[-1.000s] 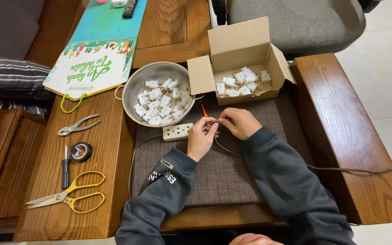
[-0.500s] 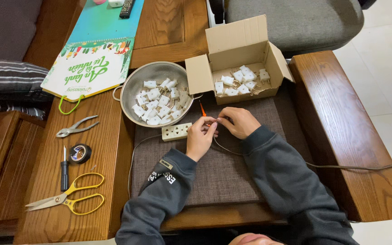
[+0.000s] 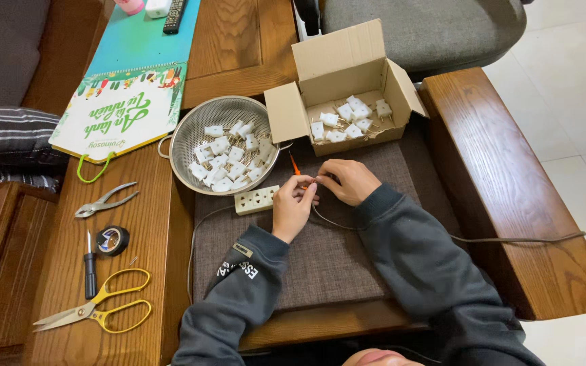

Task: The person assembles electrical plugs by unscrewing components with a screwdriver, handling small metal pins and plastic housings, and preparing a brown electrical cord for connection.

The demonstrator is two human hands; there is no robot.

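Note:
My left hand (image 3: 294, 205) and my right hand (image 3: 348, 180) meet over the grey cushion (image 3: 327, 257), fingertips pinched together on the end of a thin grey cable (image 3: 510, 239) that runs off to the right over the wooden armrest. A small orange-handled tool (image 3: 295, 165) sticks up just above the fingers; which hand holds it I cannot tell. A white socket strip (image 3: 256, 200) lies right beside my left hand. Behind the hands stand a metal colander (image 3: 186, 139) with several white plugs and an open cardboard box (image 3: 347, 88) with more white plugs.
On the wooden surface at left lie pliers (image 3: 105, 200), a roll of black tape (image 3: 112, 240), a black-handled screwdriver (image 3: 89, 264) and yellow scissors (image 3: 96, 310). A green paper bag (image 3: 123, 102) lies at the back left. A grey chair (image 3: 428, 27) stands behind the box.
Both hands stay pinched on the cable end in the same spot; only small finger movements show.

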